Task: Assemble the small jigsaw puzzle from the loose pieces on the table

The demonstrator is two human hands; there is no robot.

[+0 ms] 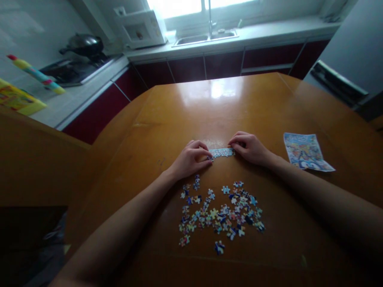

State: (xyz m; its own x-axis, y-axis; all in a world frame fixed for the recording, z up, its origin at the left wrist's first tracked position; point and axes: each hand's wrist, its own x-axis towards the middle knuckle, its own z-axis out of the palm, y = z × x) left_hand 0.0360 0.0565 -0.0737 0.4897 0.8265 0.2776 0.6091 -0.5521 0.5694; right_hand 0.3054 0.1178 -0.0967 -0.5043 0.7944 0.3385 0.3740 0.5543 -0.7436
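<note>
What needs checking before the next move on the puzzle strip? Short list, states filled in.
1. Left hand at the strip's left end: ok.
2. Right hand at its right end: ok.
3. Piece at the left fingertips fully seated: cannot tell, the fingers partly cover it.
4. Loose pieces apart from the strip: ok, they lie nearer the person.
5. Loose pieces spread singly: not ok, many crowd together.
6. Printed sheet uncreased: not ok, it shows a fold.

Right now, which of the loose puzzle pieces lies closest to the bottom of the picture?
The blue-and-white piece lying by itself below the scattered pile; all the other loose pieces lie higher in the picture.
</note>
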